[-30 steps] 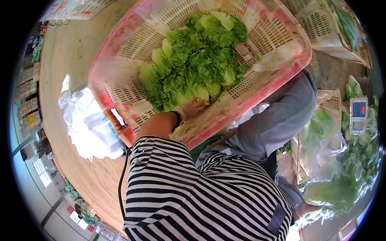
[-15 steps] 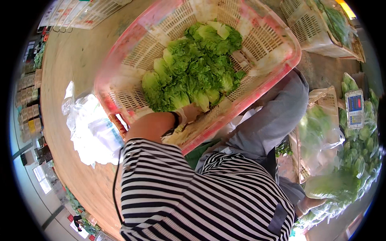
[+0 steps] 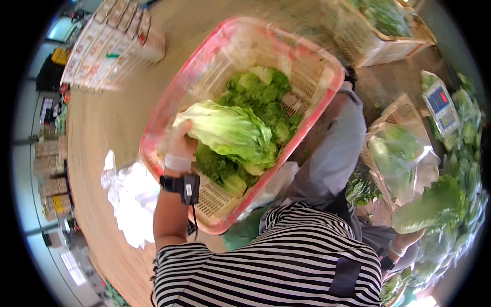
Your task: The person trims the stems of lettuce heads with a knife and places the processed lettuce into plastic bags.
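A large pale-green head of lettuce (image 3: pixel 220 125) is in my left hand (image 3: pixel 182 142), which is closed round its stem end. It is held over the red-rimmed plastic crate (image 3: pixel 307 120), partly hiding the heads of lettuce (image 3: pixel 235 184) lying inside. At the lower right, my right hand (image 3: pixel 406 240) is closed on the pale stem end of another lettuce (image 3: pixel 429 207), its leafy end pointing up and right. Beside this second head lie bagged greens (image 3: pixel 468 204). The fingertips of both hands are partly hidden.
A digital scale (image 3: pixel 441 105) and a smaller crate with a plastic-bagged lettuce (image 3: pixel 391 153) stand on the right. Another crate of greens (image 3: pixel 358 48) is at the far right. White plastic bags (image 3: pixel 135 202) lie left of the main crate. Stacked crates (image 3: pixel 115 48) stand at the far left.
My left hand has come up from inside the crate with a head of lettuce in it. The lettuce by my right hand now shows more clearly, raised higher. The view has shifted.
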The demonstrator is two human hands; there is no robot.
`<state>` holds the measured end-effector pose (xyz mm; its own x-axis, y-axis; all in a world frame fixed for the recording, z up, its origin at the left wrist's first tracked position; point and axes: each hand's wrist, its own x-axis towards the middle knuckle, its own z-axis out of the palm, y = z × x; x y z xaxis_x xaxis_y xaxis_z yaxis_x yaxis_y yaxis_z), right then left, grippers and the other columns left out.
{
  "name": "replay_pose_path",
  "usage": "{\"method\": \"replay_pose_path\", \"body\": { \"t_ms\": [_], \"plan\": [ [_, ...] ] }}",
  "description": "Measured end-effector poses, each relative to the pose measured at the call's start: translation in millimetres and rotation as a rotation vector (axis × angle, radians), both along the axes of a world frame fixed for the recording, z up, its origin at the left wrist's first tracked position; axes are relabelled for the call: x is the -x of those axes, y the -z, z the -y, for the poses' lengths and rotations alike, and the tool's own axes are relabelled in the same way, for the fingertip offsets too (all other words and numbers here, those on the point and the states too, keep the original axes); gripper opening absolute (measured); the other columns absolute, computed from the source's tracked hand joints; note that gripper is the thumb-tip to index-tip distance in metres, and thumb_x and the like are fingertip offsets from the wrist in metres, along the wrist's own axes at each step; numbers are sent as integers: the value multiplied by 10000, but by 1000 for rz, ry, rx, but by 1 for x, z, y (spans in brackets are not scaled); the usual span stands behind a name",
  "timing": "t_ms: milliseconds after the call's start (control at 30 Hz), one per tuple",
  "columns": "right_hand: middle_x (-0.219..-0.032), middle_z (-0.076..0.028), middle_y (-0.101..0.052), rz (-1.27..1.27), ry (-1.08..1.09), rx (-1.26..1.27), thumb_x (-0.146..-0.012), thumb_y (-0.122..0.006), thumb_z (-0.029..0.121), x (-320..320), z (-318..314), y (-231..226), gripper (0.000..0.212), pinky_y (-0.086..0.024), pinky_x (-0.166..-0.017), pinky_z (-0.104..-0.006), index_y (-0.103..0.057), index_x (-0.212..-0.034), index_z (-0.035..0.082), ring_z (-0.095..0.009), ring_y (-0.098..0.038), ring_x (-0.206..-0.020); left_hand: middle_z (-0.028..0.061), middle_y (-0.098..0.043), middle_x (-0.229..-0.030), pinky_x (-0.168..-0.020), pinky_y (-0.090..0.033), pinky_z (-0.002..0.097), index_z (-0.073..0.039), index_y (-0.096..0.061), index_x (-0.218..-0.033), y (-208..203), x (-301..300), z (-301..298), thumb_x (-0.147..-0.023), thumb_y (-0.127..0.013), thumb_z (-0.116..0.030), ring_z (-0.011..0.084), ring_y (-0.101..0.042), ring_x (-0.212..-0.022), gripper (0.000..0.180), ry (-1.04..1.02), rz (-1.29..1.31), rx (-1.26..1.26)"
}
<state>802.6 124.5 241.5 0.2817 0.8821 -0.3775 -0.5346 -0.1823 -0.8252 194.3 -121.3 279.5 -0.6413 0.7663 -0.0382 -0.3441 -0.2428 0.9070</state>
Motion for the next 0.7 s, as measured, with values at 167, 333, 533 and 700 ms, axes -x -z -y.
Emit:
{"method": "replay_pose_path", "body": {
  "t_ms": [167, 333, 533, 700],
  "plan": [
    [-1155, -86, -582, -100, -77, -154, -897, -476, 391, -60, 22, 42, 438, -462, -917, -413, -532, -1183, 63, -229, -562, -1035, 112, -483, -1325, -1004, -370, 501, -161, -284, -1438, -26, -55, -92, -914, -480, -240, 291, -467, -1197, 564, 43, 158, -343],
    [-1211, -89, -556, -220, -71, -360, -817, -615, 384, -44, 38, 21, 567, -446, -939, -414, -481, -1262, 58, -262, -540, -1085, 118, -421, -1388, -1066, -300, 488, -117, -340, -1405, -24, -149, -180, -920, -495, -328, 293, -395, -1270, 551, 289, 424, -342],
    [-1191, -98, -562, -269, 167, -337, -788, -667, 291, -87, 108, 1, 564, -449, -932, -390, -473, -1261, 54, -249, -541, -1083, 113, -571, -1176, -963, -419, 396, -71, -503, -1199, 3, -313, -289, -874, -603, -237, 237, -545, -1085, 379, 474, 448, -97],
    [-1231, -68, -512, 827, 177, -291, -940, -469, 301, -94, 134, 7, 424, -441, -916, -328, -428, -1278, 49, -159, -511, -1079, 96, -615, -1033, -753, -522, 378, -81, -573, -1105, 158, -378, -361, -815, -691, -285, 224, -611, -887, 374, 384, 509, 291]
  ]
}}
